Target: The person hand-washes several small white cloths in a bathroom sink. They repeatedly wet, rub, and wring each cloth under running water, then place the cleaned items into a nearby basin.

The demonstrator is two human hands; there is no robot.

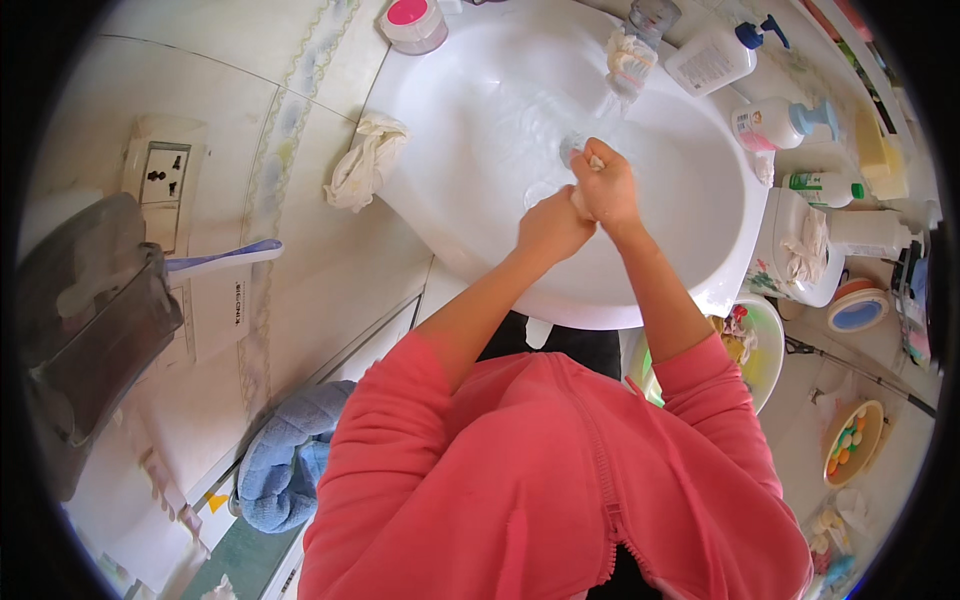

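Rubbing together over the white sink, the two hands press on a small pale thing held between them. It looks like a bit of soap or cloth, but it is too small to tell which. The right hand is curled nearly closed on top of it. The left hand is also curled and pushes in from below, touching the right hand. The small thing sits in the middle of the basin, just under the tap, where water runs down.

It is probably light and wet, so it may be slippery. A snug hold with fingers wrapped all around it seems best.

A crumpled white cloth lies on the left rim of the sink. A jar with a pink lid stands at the back. White pump bottles stand to the right. A blue towel hangs low on the left, near a toothbrush. Both sleeves are pink.
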